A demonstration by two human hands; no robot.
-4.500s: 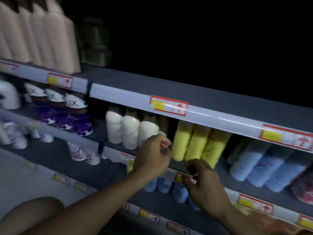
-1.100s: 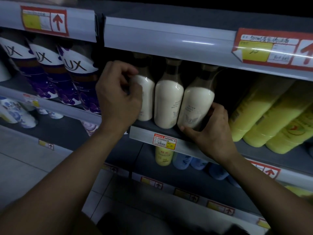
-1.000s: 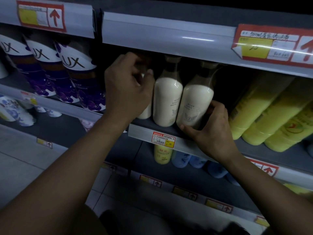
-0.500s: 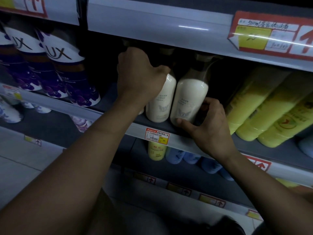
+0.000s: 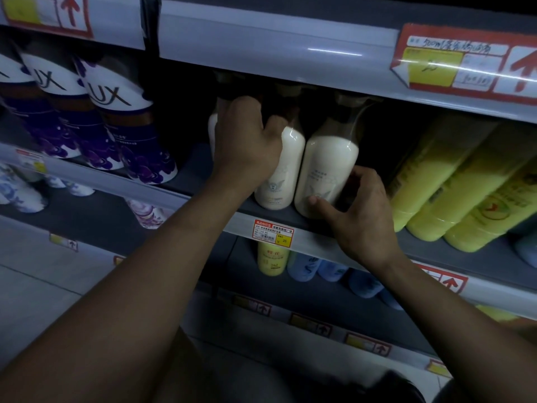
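Three white bottles with dark pump tops stand in a row on a grey store shelf (image 5: pixel 203 205). My left hand (image 5: pixel 247 146) curls round the neck and shoulder of the leftmost white bottle (image 5: pixel 212 126), which is mostly hidden behind it. The middle white bottle (image 5: pixel 283 173) stands just right of that hand. My right hand (image 5: pixel 360 210) grips the base of the right white bottle (image 5: pixel 328 167), thumb on its front, fingers behind it.
Purple and white LUX bottles (image 5: pixel 116 132) stand to the left, yellow bottles (image 5: pixel 453 193) to the right. The upper shelf's edge (image 5: pixel 276 42) with red price tags hangs low over the pump tops. A lower shelf holds yellow and blue bottles (image 5: pixel 302 266).
My left hand has moved from the leftmost bottle's side up onto its neck and closed round it. My right hand stays on the right bottle's base. The view has come closer.
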